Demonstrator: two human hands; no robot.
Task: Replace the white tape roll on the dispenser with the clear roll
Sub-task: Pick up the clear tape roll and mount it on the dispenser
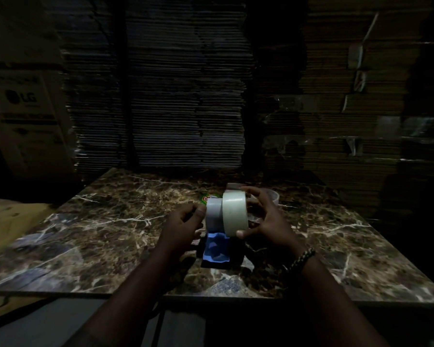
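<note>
A tape dispenser with a blue handle (216, 249) stands upright on the marble table (105, 229). My left hand (183, 224) grips it at its grey round hub (213, 213). The white tape roll (234, 213) sits right beside the hub on its right side; whether it still rests on the hub is hidden. My right hand (264, 219) holds this roll, fingers over its top and thumb under its lower edge. The clear roll (271, 196) lies flat on the table just behind my right hand, partly hidden by it.
A small green-labelled item (207, 197) lies behind the dispenser. Tall stacks of flattened cardboard (186, 96) rise along the table's far edge, and a printed carton (25, 116) stands at the left. The scene is dim. The table's front edge (236, 295) is near my forearms.
</note>
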